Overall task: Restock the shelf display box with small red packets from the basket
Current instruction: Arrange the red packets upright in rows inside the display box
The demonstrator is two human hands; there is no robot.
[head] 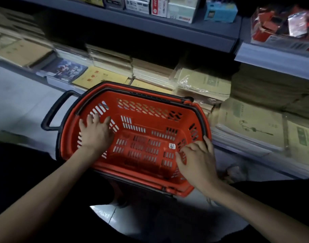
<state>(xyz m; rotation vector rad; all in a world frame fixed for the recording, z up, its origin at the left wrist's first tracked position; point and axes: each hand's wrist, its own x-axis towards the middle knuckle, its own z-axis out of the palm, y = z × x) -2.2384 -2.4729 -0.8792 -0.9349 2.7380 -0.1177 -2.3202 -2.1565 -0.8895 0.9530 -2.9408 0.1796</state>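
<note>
While crouched over the red basket (138, 137), both hands reach down inside it. Left hand (95, 132) flat and spread wide against the inner wall at the basket's left end, fingers (94, 118) fanned over the slots, holding nothing. Right hand (197, 160) at the basket's right end, thumb hooked over the black rim, other fingers loosely curled against the inner wall; nothing in that one either as far as can be seen.

Basket sits on the floor (18, 102) right up against the front edge of the bottom shelf (251, 155), black carry handles folded down along the rim, and a second black handle (53, 111) sticking out off the far-left corner. Inside looks bare apart from a small white sticker (172, 146) with handwritten digits on the bottom near the right end. Can't spot any loose red packets in it.

Display box (281, 30) up at the top right, on the higher shelf near its left edge, white-sided with red packets (266, 27) jumbled inside, all a bit blurry. Well apart from the basket.

Bottom shelf loaded with stacks of tan and yellow notebooks (202, 81), some in clear wrap. Upper shelf at the top edge lined with small boxes, one blue box (220, 11) among them.
</note>
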